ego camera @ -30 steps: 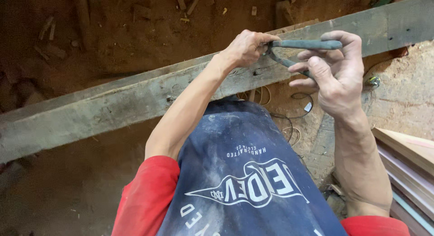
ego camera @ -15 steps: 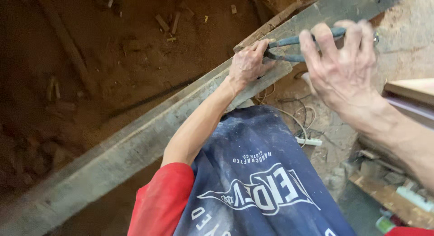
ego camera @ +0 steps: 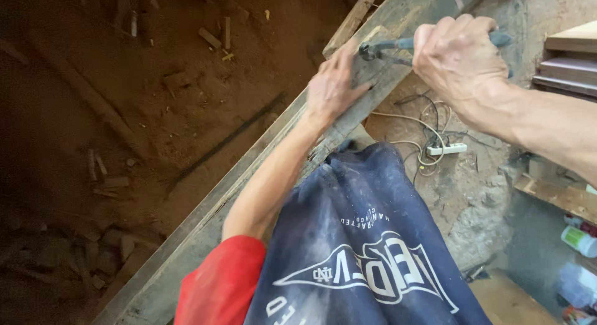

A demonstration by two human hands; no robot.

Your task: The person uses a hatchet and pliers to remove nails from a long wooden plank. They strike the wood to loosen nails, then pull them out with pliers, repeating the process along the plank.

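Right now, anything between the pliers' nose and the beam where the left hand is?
Nothing visible. The right hand grips the pliers, whose nose reaches the wooden beam right at the left hand. That hand rests on the beam beside the nose; the contact spot is blurred.

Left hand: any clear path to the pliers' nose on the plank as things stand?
Probably yes. The left hand rests on the grey plank right beside the nose of the pliers, with nothing visible between them. The right hand grips only the handles, leaving the nose end exposed.
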